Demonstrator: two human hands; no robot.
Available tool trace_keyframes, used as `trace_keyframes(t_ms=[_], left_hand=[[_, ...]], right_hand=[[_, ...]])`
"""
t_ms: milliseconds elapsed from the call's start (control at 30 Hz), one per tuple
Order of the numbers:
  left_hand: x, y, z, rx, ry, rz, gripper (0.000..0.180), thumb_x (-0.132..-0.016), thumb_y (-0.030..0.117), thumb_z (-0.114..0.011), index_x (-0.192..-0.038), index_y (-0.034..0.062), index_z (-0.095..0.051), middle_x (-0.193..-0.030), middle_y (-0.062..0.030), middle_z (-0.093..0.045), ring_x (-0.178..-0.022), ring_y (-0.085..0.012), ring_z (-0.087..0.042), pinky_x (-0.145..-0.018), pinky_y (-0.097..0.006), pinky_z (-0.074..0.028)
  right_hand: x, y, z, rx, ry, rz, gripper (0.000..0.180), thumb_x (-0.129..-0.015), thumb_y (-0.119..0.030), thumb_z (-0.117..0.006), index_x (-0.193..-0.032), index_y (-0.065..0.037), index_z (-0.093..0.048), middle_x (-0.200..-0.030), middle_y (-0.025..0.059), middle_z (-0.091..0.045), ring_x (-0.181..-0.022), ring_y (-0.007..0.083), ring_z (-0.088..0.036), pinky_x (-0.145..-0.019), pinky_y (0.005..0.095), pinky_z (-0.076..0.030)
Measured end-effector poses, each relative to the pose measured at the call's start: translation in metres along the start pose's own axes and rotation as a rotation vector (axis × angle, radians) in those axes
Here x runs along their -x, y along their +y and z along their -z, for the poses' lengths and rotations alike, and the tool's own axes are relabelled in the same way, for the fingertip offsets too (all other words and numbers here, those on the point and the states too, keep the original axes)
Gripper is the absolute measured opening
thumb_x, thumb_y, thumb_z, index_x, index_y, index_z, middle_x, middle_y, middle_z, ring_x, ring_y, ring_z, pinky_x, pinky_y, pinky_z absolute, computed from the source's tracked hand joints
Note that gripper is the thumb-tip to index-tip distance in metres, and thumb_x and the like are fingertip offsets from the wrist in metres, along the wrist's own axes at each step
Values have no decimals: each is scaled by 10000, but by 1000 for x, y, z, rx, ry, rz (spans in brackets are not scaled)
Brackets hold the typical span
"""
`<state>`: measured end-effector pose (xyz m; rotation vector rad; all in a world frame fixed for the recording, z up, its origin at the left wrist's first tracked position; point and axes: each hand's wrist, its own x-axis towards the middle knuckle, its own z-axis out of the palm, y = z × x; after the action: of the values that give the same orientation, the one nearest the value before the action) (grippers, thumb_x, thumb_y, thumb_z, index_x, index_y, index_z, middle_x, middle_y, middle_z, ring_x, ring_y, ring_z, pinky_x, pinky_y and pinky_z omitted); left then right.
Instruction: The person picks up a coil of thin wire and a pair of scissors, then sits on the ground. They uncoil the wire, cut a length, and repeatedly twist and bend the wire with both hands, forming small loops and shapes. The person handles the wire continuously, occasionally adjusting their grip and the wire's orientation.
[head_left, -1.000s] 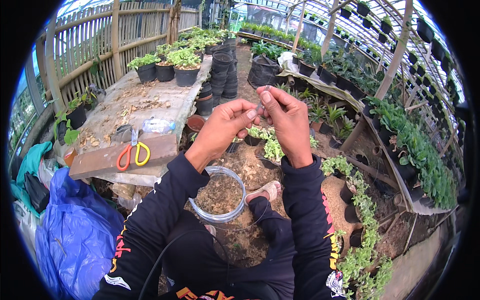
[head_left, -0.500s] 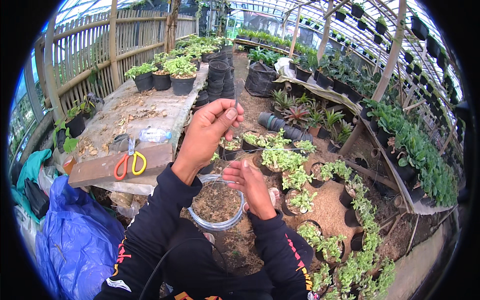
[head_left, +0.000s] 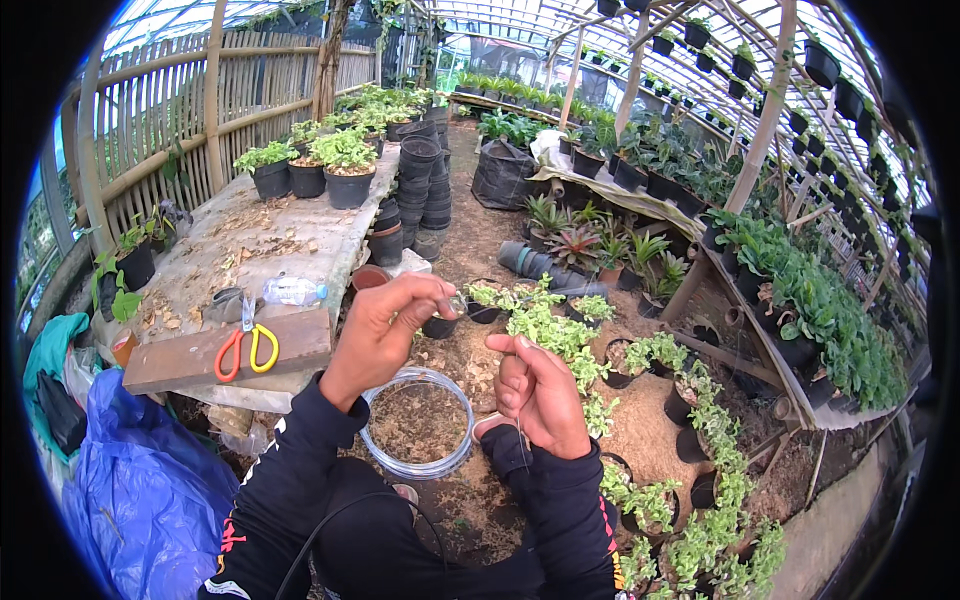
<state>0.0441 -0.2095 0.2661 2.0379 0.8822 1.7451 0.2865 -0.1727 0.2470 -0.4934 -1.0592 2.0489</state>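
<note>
In front of me my left hand [head_left: 385, 325] is closed in a pinch. A thin wire end with a small bend shows at its fingertips. To the right and a little lower, my right hand [head_left: 540, 390] is also closed, its fingers curled in and a thin strand of the wire [head_left: 521, 440] hanging below the palm. The stretch between the hands is too fine to follow. Below them a coil of silvery wire [head_left: 412, 468] lies on the soil. Scissors [head_left: 247, 348] with one red and one yellow handle rest on a wooden plank [head_left: 170, 368] at the left.
A table [head_left: 230, 240] at the left bears a plastic bottle [head_left: 295, 291] and potted plants [head_left: 348, 165]. Stacked black pots [head_left: 418, 190] stand beside it. A row of potted plants [head_left: 550, 330] curves round on the right. A blue plastic sheet [head_left: 150, 490] lies at the lower left.
My left hand has come down from its raised position. My right hand has moved slightly right, and its spread fingers have curled closed. The whole view has shifted a little.
</note>
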Motion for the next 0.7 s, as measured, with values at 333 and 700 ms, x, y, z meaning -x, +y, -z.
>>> trace_keyframes(t_ms=[333, 700], left_hand=[[37, -22, -54, -662, -465, -421, 242, -804, 95, -646, -1044, 77, -624, -900, -47, -566, -912, -245, -614, -897, -430, -456], [-20, -35, -86, -77, 159, 140, 171, -1037, 102, -580, -1124, -35, -633, -1028, -156, -682, -920, -300, -695, -809, -367, -536]], right_hand=[[12, -75, -31, 1093, 209, -89, 338, -1057, -222, -581, -1243, 49, -659, -705, 17, -651, -592, 83, -648, -491, 239, -504], [34, 5, -49, 697, 358, 435, 369, -1071, -78, -512, -1411, 66, -526, -1127, 108, -681, -945, 157, -712, -817, 287, -605]])
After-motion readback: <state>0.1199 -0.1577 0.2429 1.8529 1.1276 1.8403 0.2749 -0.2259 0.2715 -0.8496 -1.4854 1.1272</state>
